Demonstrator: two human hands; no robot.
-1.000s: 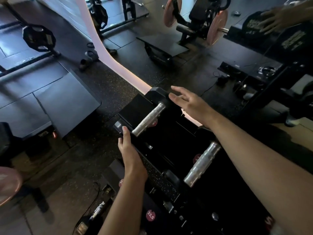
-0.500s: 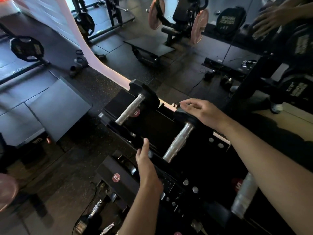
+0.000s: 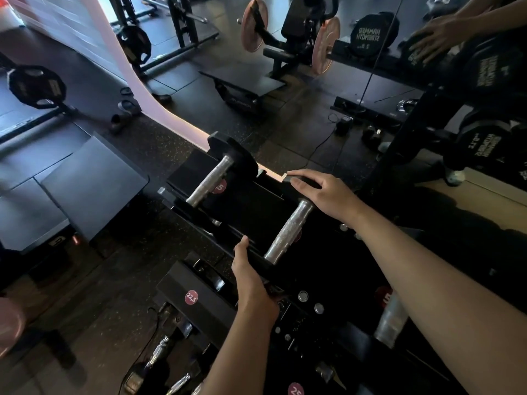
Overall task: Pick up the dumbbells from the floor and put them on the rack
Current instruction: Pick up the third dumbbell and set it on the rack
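Two dumbbells with knurled steel handles and black heads lie side by side on the top tier of the black rack (image 3: 310, 300). The left dumbbell (image 3: 209, 181) rests alone at the rack's end. The middle dumbbell (image 3: 288, 233) sits between my hands. My right hand (image 3: 322, 193) lies over its far head, fingers spread. My left hand (image 3: 251, 280) wraps its near head at the front rail, thumb up. A third dumbbell handle (image 3: 390, 320) shows to the right, partly hidden by my right forearm.
A lower tier carries a round 22,5 label (image 3: 191, 297); more dumbbells (image 3: 159, 354) lie below it by a cable. A grey platform (image 3: 91, 183) sits left of the rack. A mirror (image 3: 427, 67) behind reflects a hand. A plate-loaded machine (image 3: 288, 38) stands beyond.
One second ago my hands were at the ends of the left dumbbell. They shifted right onto the middle dumbbell and have stayed there for the last half second.
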